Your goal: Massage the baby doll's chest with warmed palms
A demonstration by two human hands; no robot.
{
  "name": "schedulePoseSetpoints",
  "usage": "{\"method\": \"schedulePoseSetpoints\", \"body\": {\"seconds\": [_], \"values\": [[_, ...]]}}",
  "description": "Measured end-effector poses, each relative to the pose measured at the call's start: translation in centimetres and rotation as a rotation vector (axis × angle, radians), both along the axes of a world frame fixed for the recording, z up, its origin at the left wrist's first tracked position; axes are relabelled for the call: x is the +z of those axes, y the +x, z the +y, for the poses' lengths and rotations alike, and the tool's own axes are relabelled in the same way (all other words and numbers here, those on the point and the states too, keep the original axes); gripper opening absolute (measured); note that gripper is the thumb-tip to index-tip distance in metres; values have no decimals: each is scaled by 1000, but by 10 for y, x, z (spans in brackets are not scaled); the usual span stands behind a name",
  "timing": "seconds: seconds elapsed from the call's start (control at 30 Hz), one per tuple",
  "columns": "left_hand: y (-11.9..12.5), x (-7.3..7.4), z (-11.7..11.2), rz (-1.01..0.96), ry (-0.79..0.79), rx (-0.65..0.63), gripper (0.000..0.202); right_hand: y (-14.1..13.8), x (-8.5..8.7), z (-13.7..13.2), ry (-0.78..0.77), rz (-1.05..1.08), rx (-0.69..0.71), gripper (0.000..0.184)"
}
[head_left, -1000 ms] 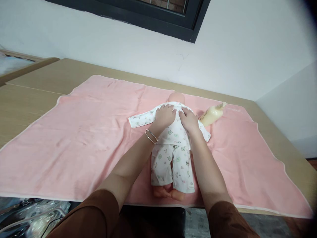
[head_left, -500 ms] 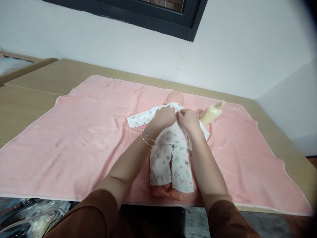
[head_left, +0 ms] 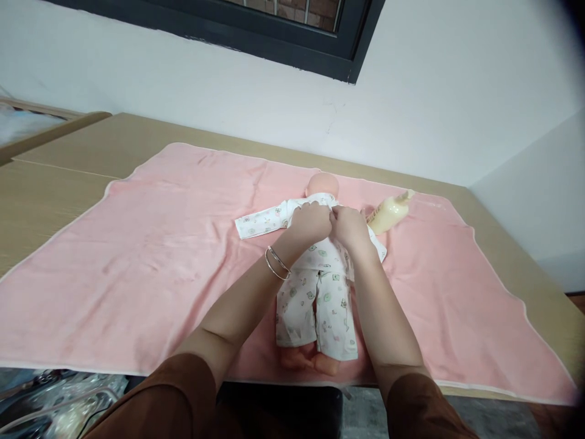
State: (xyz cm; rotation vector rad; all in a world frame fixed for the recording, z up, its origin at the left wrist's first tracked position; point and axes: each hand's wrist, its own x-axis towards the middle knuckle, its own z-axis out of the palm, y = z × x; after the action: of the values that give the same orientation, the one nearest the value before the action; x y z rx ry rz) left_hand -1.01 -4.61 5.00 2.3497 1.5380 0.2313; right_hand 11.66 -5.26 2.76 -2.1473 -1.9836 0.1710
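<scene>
A baby doll (head_left: 322, 183) lies stretched out with its head toward the wall and its bare feet toward me. It wears a white printed top (head_left: 322, 256) and matching trousers (head_left: 297, 311); one sleeve reaches out to the left. Over the chest, my left hand (head_left: 311, 221), with bangles at its wrist, is closed on the top's cloth. Right against it, my right hand (head_left: 350, 225) pinches the same cloth with bent fingers. The exact spot between the fingertips is hidden by the hands.
A pale yellow bottle (head_left: 390, 212) lies tilted by the doll's right-hand sleeve. Under everything spreads a pink blanket (head_left: 150, 262) on a wooden table (head_left: 73, 195). A white wall with a dark window frame (head_left: 274, 46) stands behind. Clear plastic wrapping (head_left: 68, 405) sits below the table's front left.
Both hands have come slightly closer together and a little lower over the doll's chest, still on the top. The doll and bottle have stayed in place; the view has tilted slightly.
</scene>
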Motion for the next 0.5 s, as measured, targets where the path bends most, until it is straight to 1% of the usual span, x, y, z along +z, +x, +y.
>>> {"method": "schedulePoseSetpoints", "body": {"seconds": [0.03,0.1,0.23,0.33,0.4,0.5], "values": [[1,1,-1,-8,3,-3,38,-1,2,-1,-4,-6,3,38],[1,-4,4,-48,19,19,37,-1,0,-1,11,20,-2,39],[2,-27,24,-162,64,129,38,6,-19,10,112,143,-30,42],[5,-42,34,-190,102,173,38,12,-34,18,162,220,-42,50],[7,-47,35,-193,121,187,38,14,-40,22,170,237,-48,51],[10,-50,34,-204,136,218,39,15,-43,24,181,237,-66,51]]}}
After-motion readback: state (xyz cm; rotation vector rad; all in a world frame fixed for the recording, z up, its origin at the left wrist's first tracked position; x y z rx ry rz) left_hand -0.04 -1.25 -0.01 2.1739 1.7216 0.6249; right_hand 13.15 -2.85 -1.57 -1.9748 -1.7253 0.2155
